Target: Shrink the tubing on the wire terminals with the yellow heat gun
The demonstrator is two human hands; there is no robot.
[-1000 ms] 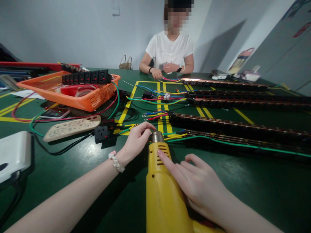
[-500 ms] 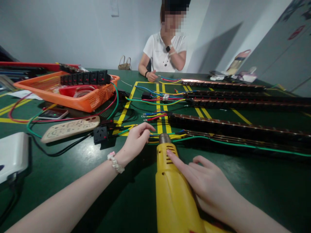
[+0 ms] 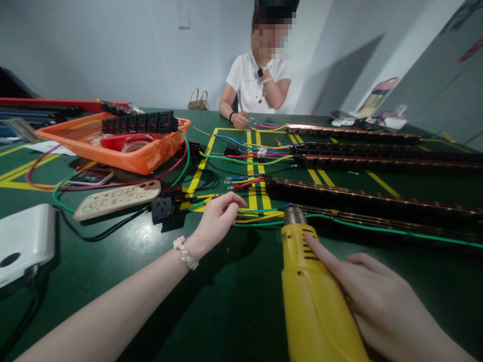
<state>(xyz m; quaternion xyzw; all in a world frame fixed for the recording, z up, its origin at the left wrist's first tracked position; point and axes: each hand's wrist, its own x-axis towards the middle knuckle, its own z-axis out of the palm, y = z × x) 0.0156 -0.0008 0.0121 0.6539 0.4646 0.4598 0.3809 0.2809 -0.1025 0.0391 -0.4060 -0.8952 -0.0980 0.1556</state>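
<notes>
My right hand (image 3: 377, 286) grips a yellow heat gun (image 3: 320, 291), its index finger stretched along the vented side. The gun's metal nozzle (image 3: 295, 215) points away from me, at wires by the end of the nearest long black strip (image 3: 362, 221). My left hand (image 3: 221, 216) is closed around the bundle of green, yellow and blue wires (image 3: 260, 216) left of the nozzle; its fingertips are partly hidden. Just left of that hand lies a black socket block (image 3: 162, 209) joined to wires.
Several more black strips (image 3: 377, 193) with coloured wire ends lie across the green table (image 3: 226, 301). On the left are an orange basket (image 3: 151, 161), a beige patterned board (image 3: 118, 200), a phone (image 3: 91, 176) and a white device (image 3: 28, 241). A person (image 3: 256, 85) sits opposite.
The heat gun in my right hand has moved right along the wires, towards the strip's end. My left hand keeps its grip, and the whole view has shifted slightly.
</notes>
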